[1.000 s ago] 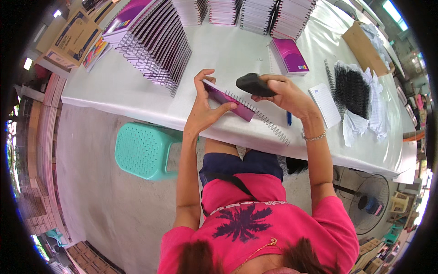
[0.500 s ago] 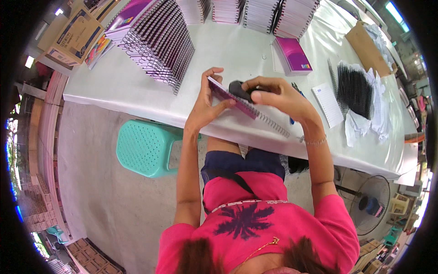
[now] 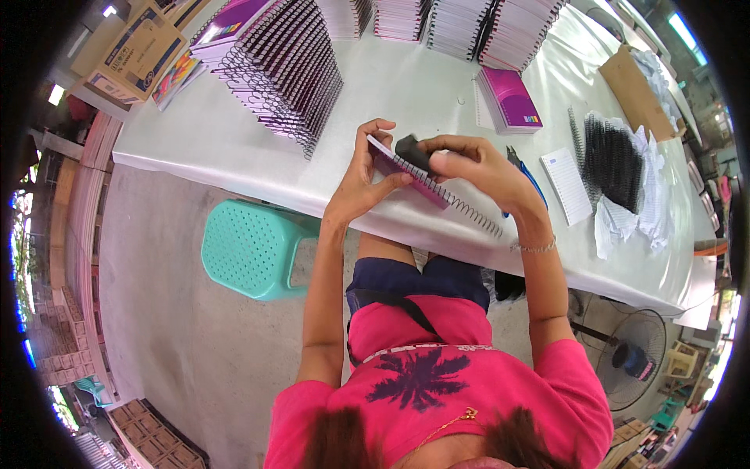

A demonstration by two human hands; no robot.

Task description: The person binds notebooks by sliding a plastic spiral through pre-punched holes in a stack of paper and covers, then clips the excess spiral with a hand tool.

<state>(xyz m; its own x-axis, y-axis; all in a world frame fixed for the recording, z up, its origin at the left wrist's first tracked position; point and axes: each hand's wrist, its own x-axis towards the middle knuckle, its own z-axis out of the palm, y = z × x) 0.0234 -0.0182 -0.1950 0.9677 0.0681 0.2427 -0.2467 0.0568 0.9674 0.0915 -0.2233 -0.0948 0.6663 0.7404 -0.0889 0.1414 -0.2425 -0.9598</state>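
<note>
In my left hand [image 3: 367, 181] is a small purple notebook [image 3: 428, 191], tilted, its thumb on the cover and the other fingers behind. A metal spiral coil [image 3: 475, 217] runs along the notebook's spine and sticks out past its lower right end. My right hand [image 3: 476, 168] pinches a dark black pad [image 3: 414, 153], of cloth or rubber, against or just above the coil; the exact contact is hidden. Blue-handled pliers [image 3: 527, 176] lie just beyond my right wrist, partly covered by it.
A tall stack of coil-bound purple notebooks [image 3: 285, 74] stands at left, with more stacks [image 3: 457, 27] behind. Purple notebooks [image 3: 509, 102] lie at right, near a loose page block [image 3: 566, 187], a heap of black coils [image 3: 613, 164] and a cardboard box [image 3: 637, 90]. A green stool [image 3: 254, 250] stands below.
The notebook has turned a little, showing more of its coiled edge. My right hand and the pad have shifted slightly along the spine. More of the pliers shows, and the whole view has shifted slightly.
</note>
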